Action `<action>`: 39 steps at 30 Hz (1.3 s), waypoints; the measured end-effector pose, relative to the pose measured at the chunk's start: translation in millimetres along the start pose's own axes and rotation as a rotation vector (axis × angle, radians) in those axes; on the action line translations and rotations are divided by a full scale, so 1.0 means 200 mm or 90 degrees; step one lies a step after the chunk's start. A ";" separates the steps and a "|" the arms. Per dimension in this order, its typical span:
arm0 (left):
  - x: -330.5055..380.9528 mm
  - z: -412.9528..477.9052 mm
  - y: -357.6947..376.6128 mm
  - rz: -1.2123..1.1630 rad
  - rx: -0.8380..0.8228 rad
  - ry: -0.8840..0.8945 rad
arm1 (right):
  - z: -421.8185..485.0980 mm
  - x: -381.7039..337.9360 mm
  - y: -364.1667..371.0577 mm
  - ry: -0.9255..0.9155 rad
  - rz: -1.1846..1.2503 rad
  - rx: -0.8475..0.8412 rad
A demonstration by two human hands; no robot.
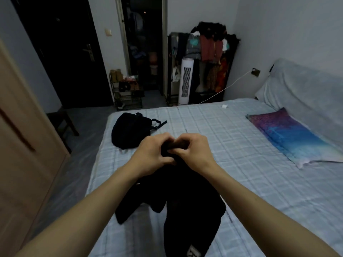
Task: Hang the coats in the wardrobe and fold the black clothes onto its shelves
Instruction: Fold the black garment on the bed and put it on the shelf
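A white label (pixel 194 254) sits at the bottom hem of the black garment (pixel 185 201), by the near edge of the bed (pixel 241 145). It carries dark lettering, but the frame cuts it off and I cannot read it. No other writing is legible.

My left hand (pixel 154 154) and right hand (pixel 194 151) meet over the middle of the bed, knuckles almost touching. The fingers of both are curled, pinching the top edge of the garment between them. The cloth falls from my grip toward me, and one sleeve splays out toward the bed's left edge.

A second black piece with straps (pixel 130 130) lies bunched near the far left corner of the bed, well apart from my hands. The checked sheet between it and the garment is bare, as is the wide stretch to my right up to the pillow (pixel 297 136), which lies along the right edge. A small white object (pixel 225 106) rests near the far edge.

Left of the bed runs a strip of open floor, bordered by a pale wooden door panel (pixel 22 145), with a dark stool (pixel 63 123) further along. Beyond the far edge stand a shoe rack (pixel 128 89), a white tower fan (pixel 186 80) and a loaded clothes rack (pixel 209 49). A white cable (pixel 228 88) runs from the wall socket (pixel 255 72) down behind the bed.
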State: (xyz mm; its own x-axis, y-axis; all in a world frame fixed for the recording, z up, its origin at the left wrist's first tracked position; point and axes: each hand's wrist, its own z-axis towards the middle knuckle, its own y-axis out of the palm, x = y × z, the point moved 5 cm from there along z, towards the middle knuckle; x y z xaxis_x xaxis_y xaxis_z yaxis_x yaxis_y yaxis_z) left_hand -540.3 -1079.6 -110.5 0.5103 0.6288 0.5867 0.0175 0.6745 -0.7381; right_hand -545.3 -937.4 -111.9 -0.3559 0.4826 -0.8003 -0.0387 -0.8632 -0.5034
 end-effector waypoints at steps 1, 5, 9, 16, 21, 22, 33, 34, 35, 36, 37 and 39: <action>0.02 -0.03 0.00 0.008 -0.005 0.005 | -0.05 -0.03 -0.03 0.009 0.020 0.014; 0.12 -0.11 -0.03 0.060 0.017 0.033 | -0.27 -0.12 -0.14 -0.002 0.044 0.025; 0.16 -0.15 -0.13 0.054 0.095 0.011 | -0.50 -0.05 -0.23 0.116 -0.056 -0.056; 0.30 -0.26 -0.33 0.052 0.203 -0.015 | -0.71 -0.01 -0.36 0.183 -0.073 -0.103; 0.41 -0.39 -0.46 0.048 0.246 -0.091 | -0.67 -0.19 -0.56 0.112 -0.013 0.065; 0.42 -0.41 -0.47 0.058 0.232 -0.123 | -0.66 -0.25 -0.62 0.092 0.037 0.103; 1.29 -0.55 -0.09 0.034 0.119 -0.103 | -0.80 -0.54 -0.91 -0.151 0.080 0.085; 1.34 -0.55 -0.06 0.041 0.166 -0.087 | -0.83 -0.53 -0.91 -0.158 0.106 0.057; 1.37 -0.55 -0.03 0.043 0.186 -0.072 | -0.86 -0.53 -0.92 -0.172 0.126 0.032; 1.41 -0.56 0.01 0.056 0.187 -0.059 | -0.89 -0.52 -0.93 -0.188 0.138 0.016; 1.43 -0.56 0.04 0.083 0.178 -0.053 | -0.93 -0.51 -0.94 -0.197 0.139 0.012; 1.48 -0.58 0.07 0.138 0.150 -0.057 | -0.98 -0.49 -0.96 -0.187 0.152 0.008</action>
State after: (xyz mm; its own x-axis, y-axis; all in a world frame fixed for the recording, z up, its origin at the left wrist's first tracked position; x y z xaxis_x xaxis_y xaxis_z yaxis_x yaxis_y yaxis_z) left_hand -288.4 -929.3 14.2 0.4023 0.7924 0.4586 -0.2885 0.5851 -0.7579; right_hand -320.2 -789.7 0.6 -0.6085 0.2069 -0.7661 0.0659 -0.9489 -0.3086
